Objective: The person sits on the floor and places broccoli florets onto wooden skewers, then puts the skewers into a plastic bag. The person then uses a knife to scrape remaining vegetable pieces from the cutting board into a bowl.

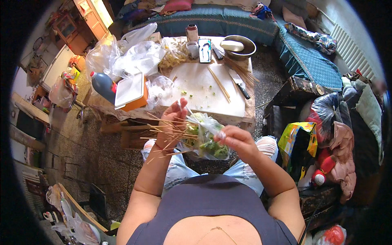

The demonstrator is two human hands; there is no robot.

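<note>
A clear plastic bag [211, 144] of green vegetable pieces, with several wooden skewers [159, 128] sticking out to the left, hangs over my lap at the table's near edge. My left hand [176, 113] is at the bag's upper left, its fingers close together on a strip of plastic. At the right, my right hand [237, 139] pinches the plastic of the bag. Beyond the hands lies a white cutting board [196, 92] with small green scraps, a pair of wooden chopsticks [219, 84] and, at its right edge, a knife [240, 84] with a black handle.
An orange box with a white lid [130, 92], a dark bottle with a red cap [102, 85] and plastic bags [137, 58] crowd the table's left. At the back stand a phone [205, 50], a jar [192, 33] and a metal bowl [249, 52]. Loose skewers [242, 69] lie right.
</note>
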